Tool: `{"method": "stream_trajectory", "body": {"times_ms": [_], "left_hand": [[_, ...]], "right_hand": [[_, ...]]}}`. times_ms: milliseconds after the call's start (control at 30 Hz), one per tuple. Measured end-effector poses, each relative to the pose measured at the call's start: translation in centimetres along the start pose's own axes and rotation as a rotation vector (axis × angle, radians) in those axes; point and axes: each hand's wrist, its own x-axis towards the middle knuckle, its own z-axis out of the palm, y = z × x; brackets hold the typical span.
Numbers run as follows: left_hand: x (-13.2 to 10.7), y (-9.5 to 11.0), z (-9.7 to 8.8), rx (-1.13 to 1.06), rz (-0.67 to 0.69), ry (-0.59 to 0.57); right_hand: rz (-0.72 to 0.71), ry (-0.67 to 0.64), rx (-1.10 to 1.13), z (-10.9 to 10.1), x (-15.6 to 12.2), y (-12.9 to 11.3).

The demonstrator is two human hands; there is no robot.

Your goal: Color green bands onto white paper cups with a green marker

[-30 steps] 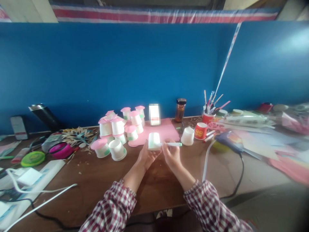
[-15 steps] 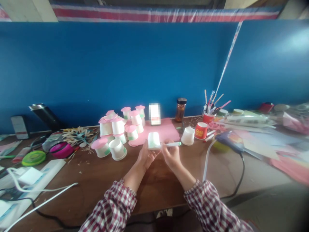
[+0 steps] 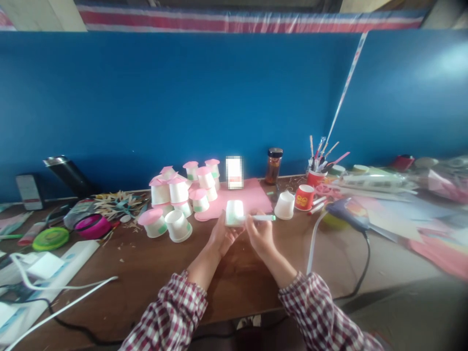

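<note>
My left hand [image 3: 222,235] is closed around the lower part of a white paper cup [image 3: 234,210], held upside down above the table. Pale green colour shows on the cup's side. Pinched in my right hand [image 3: 260,235] is a marker [image 3: 263,218] with a white body and a green end pointing right. Its other end is at the cup, hidden by my fingers. Left of my hands stand several white cups with pink paper tops, such as one cup [image 3: 156,229] with a green patch. A cup without a pink top [image 3: 178,226] is beside it.
Pink paper sheets [image 3: 252,195] lie behind my hands. To the right are another white cup [image 3: 284,205], a red cup [image 3: 304,197] and a glue gun [image 3: 347,214] with its cord. A brown bottle [image 3: 274,168] stands at the back. A power strip [image 3: 78,253] lies at left.
The cup has shifted very slightly to the right and its green side is turned a little. The marker moved a touch with it; both hands keep their hold.
</note>
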Motion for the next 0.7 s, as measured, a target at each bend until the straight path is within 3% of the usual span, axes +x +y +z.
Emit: {"method": "stream_trajectory", "body": {"times_ms": [567,700], "left_hand": [[-0.04,0.00,0.25,0.058,0.087,0.010],[-0.19,0.22,0.48,0.029,0.113,0.065]], "right_hand": [[-0.016,-0.019,-0.045,0.04,-0.12,-0.21],[-0.017,-0.020,-0.073,-0.03,-0.15,-0.24]]}}
